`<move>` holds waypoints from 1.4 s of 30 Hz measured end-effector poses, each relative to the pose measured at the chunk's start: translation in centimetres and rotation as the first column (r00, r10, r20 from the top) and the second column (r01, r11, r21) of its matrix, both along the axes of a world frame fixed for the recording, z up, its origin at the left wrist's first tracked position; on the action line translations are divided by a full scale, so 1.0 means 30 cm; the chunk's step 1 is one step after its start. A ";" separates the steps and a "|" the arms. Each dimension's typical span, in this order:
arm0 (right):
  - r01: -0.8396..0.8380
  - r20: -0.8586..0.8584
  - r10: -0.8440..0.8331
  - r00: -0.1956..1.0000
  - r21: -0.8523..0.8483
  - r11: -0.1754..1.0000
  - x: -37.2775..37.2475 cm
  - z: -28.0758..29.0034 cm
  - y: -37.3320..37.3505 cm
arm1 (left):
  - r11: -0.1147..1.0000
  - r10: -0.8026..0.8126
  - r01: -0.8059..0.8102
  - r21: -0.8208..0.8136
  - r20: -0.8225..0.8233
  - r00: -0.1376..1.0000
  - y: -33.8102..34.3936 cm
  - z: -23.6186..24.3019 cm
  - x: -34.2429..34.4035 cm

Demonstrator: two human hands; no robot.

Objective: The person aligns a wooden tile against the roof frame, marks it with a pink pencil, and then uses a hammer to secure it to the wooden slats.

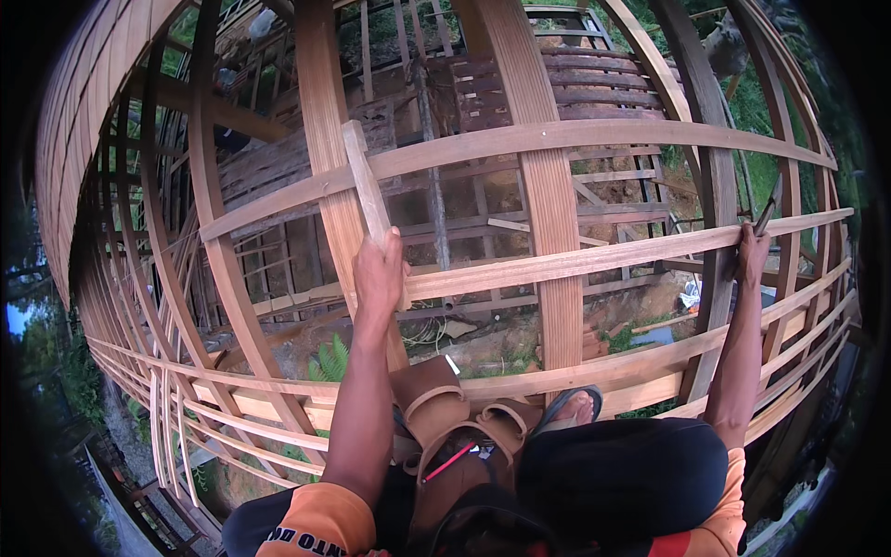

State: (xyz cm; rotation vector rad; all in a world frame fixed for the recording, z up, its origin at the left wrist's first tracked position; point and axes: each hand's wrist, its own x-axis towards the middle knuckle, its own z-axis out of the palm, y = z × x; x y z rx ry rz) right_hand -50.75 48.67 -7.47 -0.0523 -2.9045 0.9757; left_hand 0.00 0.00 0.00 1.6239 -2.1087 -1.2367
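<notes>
My left hand point(379, 274) is closed around a short, pale wooden stick point(368, 181) with a notch near its top. The stick's upper part lies across a long batten point(464, 142), and its lower end is beside the left end of a nearer, lighter batten point(557, 268). My right hand point(753, 252) is closed at the right part of this lighter batten. A slim dark tool point(769, 206) sticks up out of that hand; its kind I cannot make out. Both battens cross thick rafters point(553, 195).
More battens point(640, 362) run close to my feet, one in a sandal point(574, 406). A brown tool pouch point(436, 408) holding a red pencil point(449, 462) hangs between my legs. Through the gaps show the ground far below, timber stacks point(594, 79) and a fern point(332, 360).
</notes>
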 end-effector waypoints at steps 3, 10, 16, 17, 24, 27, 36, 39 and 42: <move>-0.013 -0.186 0.047 0.981 0.183 0.983 -0.200 0.094 0.127 | 0.982 -0.052 0.070 -0.178 0.102 0.993 0.116 -0.037 -0.042; 0.023 0.056 -0.024 0.998 0.025 0.999 -0.068 -0.023 0.108 | 0.968 -0.022 0.063 -0.244 0.167 0.986 0.085 0.004 -0.025; -0.004 0.006 0.003 1.000 0.042 0.999 -0.043 -0.024 0.079 | 0.967 -0.046 0.077 -0.243 0.130 0.990 0.087 -0.027 0.017; -0.001 0.041 0.001 0.999 0.012 1.000 -0.057 -0.020 0.098 | 0.966 -0.068 0.094 -0.242 0.114 0.991 0.085 -0.039 0.017; 0.051 0.056 -0.060 0.997 0.151 0.987 -0.027 0.023 0.051 | 0.999 0.026 -0.030 -0.032 -0.110 0.994 0.068 -0.009 -0.022; 0.053 0.071 -0.066 0.995 0.168 0.984 -0.031 0.002 0.058 | 1.000 -0.005 0.003 -0.031 -0.049 0.999 0.035 0.000 -0.035; 0.105 0.180 -0.148 0.972 0.228 0.968 -0.154 -0.041 0.150 | 0.993 -0.097 0.100 -0.057 0.057 0.994 0.014 -0.037 0.021; 0.081 0.251 -0.114 0.961 0.138 0.987 -0.128 -0.064 0.106 | 0.991 -0.109 0.108 0.080 0.002 0.994 -0.001 0.022 0.022; 0.109 0.243 -0.132 0.961 0.106 0.988 -0.166 -0.079 0.157 | 0.960 -0.196 0.199 0.195 -0.035 0.980 -0.012 0.036 0.031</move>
